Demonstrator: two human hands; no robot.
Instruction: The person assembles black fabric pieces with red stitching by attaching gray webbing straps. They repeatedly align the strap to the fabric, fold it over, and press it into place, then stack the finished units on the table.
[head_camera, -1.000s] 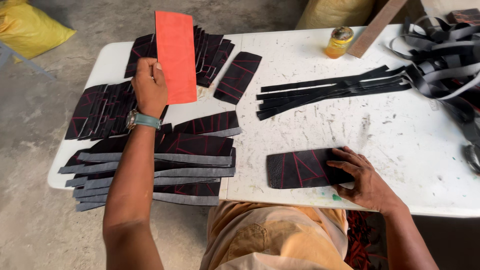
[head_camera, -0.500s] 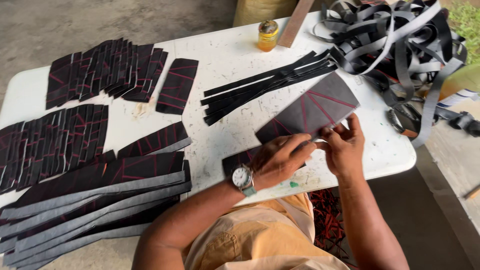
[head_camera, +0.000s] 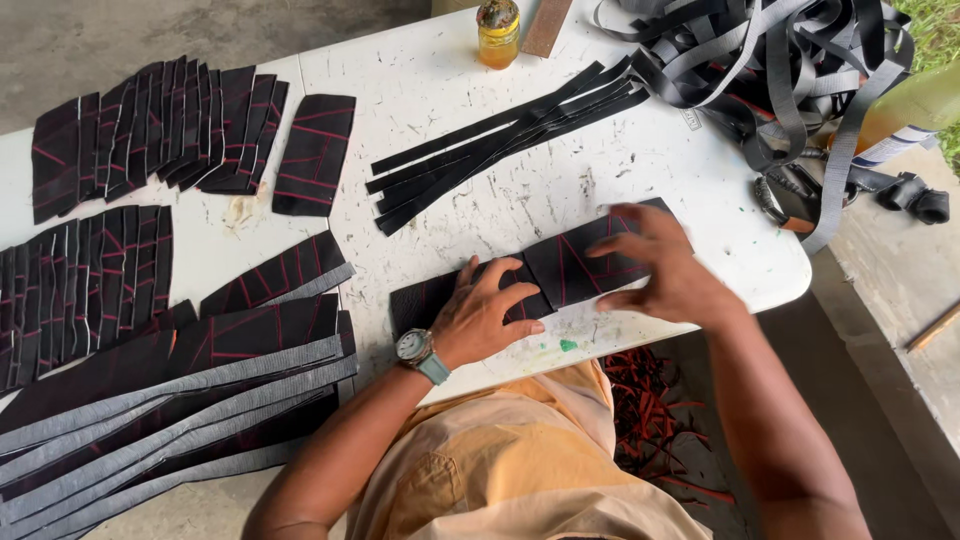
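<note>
Both hands are down at the near edge of the white tabletop (head_camera: 640, 170), working on a black panel with red stitched lines (head_camera: 575, 262) that lies flat there, right in front of the person. The left hand (head_camera: 490, 315), wristwatch showing, presses palm-down on the panel's left part, fingers spread and flat, gripping nothing. The right hand (head_camera: 665, 268) is over the panel's right end, fingers splayed wide and slightly blurred; whether the fingertips touch the fabric, I can't tell. Just beyond the panel, a bundle of long black strips (head_camera: 500, 145) runs diagonally across the middle of the tabletop. Over on the left, rows of cut black pieces with red lines (head_camera: 165, 125) sit fanned out, and nearer the person a stack of long black-and-grey pieces (head_camera: 180, 400) overlaps at the corner. At the far edge stands a small amber jar (head_camera: 498, 32), and off to the right a tangle of grey webbing straps (head_camera: 780, 70) piles up. Red scraps (head_camera: 655, 400) lie on the floor under the tabletop.
</note>
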